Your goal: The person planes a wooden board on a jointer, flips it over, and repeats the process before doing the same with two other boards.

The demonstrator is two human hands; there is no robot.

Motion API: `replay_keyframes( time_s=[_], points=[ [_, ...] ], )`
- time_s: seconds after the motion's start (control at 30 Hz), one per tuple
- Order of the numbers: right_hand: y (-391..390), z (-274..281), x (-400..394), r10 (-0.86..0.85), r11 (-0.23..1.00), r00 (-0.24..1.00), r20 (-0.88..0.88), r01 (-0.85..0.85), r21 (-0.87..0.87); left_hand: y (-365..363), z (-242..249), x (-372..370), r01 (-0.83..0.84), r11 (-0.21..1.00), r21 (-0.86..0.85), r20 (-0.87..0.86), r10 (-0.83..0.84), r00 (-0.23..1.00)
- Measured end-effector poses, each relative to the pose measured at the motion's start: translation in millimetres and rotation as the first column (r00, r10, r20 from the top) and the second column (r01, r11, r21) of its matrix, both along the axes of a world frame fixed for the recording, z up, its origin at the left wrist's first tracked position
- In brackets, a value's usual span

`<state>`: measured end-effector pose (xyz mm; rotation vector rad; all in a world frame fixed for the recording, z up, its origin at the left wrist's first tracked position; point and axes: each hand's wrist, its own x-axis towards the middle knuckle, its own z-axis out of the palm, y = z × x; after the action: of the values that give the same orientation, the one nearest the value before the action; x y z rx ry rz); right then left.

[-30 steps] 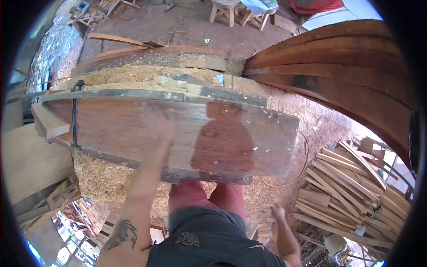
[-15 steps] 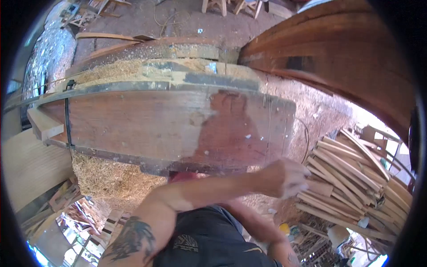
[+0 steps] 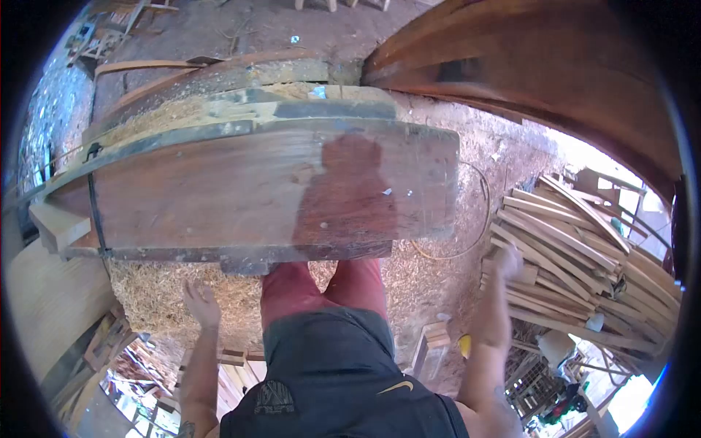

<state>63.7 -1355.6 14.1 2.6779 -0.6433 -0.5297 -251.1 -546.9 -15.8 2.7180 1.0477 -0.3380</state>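
Observation:
My left hand (image 3: 201, 304) hangs over the shavings at the near side of the bench, left of my legs. It is empty, with the fingers apart. To the right, my right hand (image 3: 507, 261) is in front of a stack of wooden strips (image 3: 562, 226); motion blurs its fingers, and I cannot make out whether it holds anything. A wide reddish-brown plank worktop (image 3: 204, 197) lies before me, with my shadow on it and small white bits on its surface. Neither hand touches it.
A large curved wooden hull-like piece (image 3: 540, 66) rises at the upper right. Wood shavings (image 3: 161, 292) cover the ground. A pale board (image 3: 55, 306) stands at the left, and a thin cable (image 3: 485, 212) loops beside the worktop's right end. A small wooden block (image 3: 431, 343) is near my right leg.
My left hand, which had reached across my body to the right, has swung back to my left side. My right hand has come up beside the wooden strips. The view has shifted slightly.

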Motion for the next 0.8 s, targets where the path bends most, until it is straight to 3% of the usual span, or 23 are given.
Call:
replay_keyframes(
  time_s=[0.03,0.07,0.1,0.13,0.17,0.2,0.23,0.3,0.33,0.37,0.4,0.43,0.47,0.5,0.53,0.6,0.63,0.67,0.7,0.73,0.77,0.8],
  points=[
    [-73.4,16.3,-37.9,-0.144,0.978,0.985,-0.097,0.127,-0.162,-5.5,-1.5,-35.4,-0.045,0.999,-0.015,-0.188,0.041,0.981],
    [-77.5,44.8,-64.4,-0.567,0.813,0.82,0.08,0.542,0.212,0.6,-45.0,-106.6,-0.248,0.959,-0.137,-0.201,0.219,0.955],
    [-95.1,47.0,-79.0,-0.577,0.796,0.815,0.047,0.548,0.257,-16.4,-37.5,-126.4,-0.418,0.838,-0.351,-0.372,0.285,0.884],
    [-90.9,39.7,-81.3,-0.497,0.83,0.867,-0.03,0.485,0.274,-53.6,-24.9,-133.5,-0.539,0.786,-0.302,-0.557,0.313,0.769],
    [-78.5,31.6,-85.4,-0.433,0.846,0.896,-0.098,0.442,0.299,-67.6,-77.7,-214.1,-0.425,0.751,-0.505,-0.455,0.187,0.871],
    [-57.9,26.3,-89.8,-0.375,0.851,0.911,-0.173,0.412,0.324,-87.2,-96.5,-240.6,0.054,0.714,-0.698,-0.427,-0.476,0.769],
    [-37.9,15.8,-90.3,-0.321,0.849,0.918,-0.233,0.388,0.359,-119.7,-81.0,-236.2,-0.011,0.699,-0.715,-0.459,-0.457,0.762],
    [17.4,0.6,-82.6,-0.197,0.829,0.917,-0.346,0.344,0.441,-152.3,-67.8,-216.7,-0.372,0.624,-0.687,-0.546,-0.106,0.831],
    [47.6,-4.6,-76.2,-0.14,0.808,0.908,-0.394,0.335,0.485,-160.2,-65.7,-204.2,-0.616,0.434,-0.657,-0.594,0.205,0.778],
    [78.9,-5.5,-69.0,-0.09,0.778,0.892,-0.442,0.34,0.529,-162.5,-63.9,-189.8,-0.77,0.126,-0.626,-0.624,0.51,0.591],
    [109.9,-5.9,-61.6,-0.04,0.751,0.871,-0.489,0.349,0.561,-156.0,-64.4,-173.1,-0.76,-0.23,-0.608,-0.642,0.706,0.3],
    [146.2,-0.7,-54.4,-0.003,0.716,0.839,-0.543,0.382,0.585,-142.1,-65.5,-157.8,-0.624,-0.498,-0.602,-0.642,0.767,0.006],
    [181.7,6.1,-48.7,0.036,0.686,0.802,-0.597,0.415,0.598,-122.0,-65.6,-147.6,-0.47,-0.63,-0.618,-0.624,0.757,-0.194],
    [217.3,12.9,-41.4,0.064,0.655,0.758,-0.649,0.459,0.6,-94.8,-62.5,-135.4,-0.366,-0.653,-0.663,-0.59,0.757,-0.281],
    [249.5,19.9,-33.8,0.084,0.625,0.696,-0.713,0.521,0.582,-59.9,-25.6,-113.0,-0.35,-0.481,-0.804,-0.437,0.877,-0.2],
    [309.5,38.9,-18.7,0.098,0.593,0.511,-0.854,0.659,0.463,8.0,-62.5,-123.9,-0.164,-0.344,-0.924,-0.348,0.937,-0.007],
    [337.4,44.1,-6.2,0.1,0.598,0.405,-0.909,0.705,0.38,37.2,-46.9,-118.8,-0.383,-0.129,-0.915,-0.198,0.969,0.147],
    [367.2,44.5,6.8,0.138,0.634,0.378,-0.915,0.676,0.375,63.1,0.7,-110.5,-0.551,0.113,-0.827,-0.084,0.943,0.321],
    [398.0,42.5,25.3,0.198,0.67,0.36,-0.911,0.629,0.394,77.2,31.7,-108.8,-0.65,0.359,-0.67,-0.018,0.868,0.497],
    [435.4,37.7,49.7,0.322,0.705,0.4,-0.858,0.505,0.499,81.8,36.7,-114.0,-0.675,0.381,-0.631,-0.014,0.865,0.501],
    [487.2,21.8,79.0,0.557,0.676,0.407,-0.724,0.283,0.68,86.4,38.3,-123.4,-0.7,0.404,-0.588,-0.013,0.861,0.508],
    [538.9,6.1,108.1,0.764,0.58,0.359,-0.535,-0.02,0.814,91.1,35.0,-135.4,-0.723,0.429,-0.541,-0.016,0.855,0.519]
  ],
)
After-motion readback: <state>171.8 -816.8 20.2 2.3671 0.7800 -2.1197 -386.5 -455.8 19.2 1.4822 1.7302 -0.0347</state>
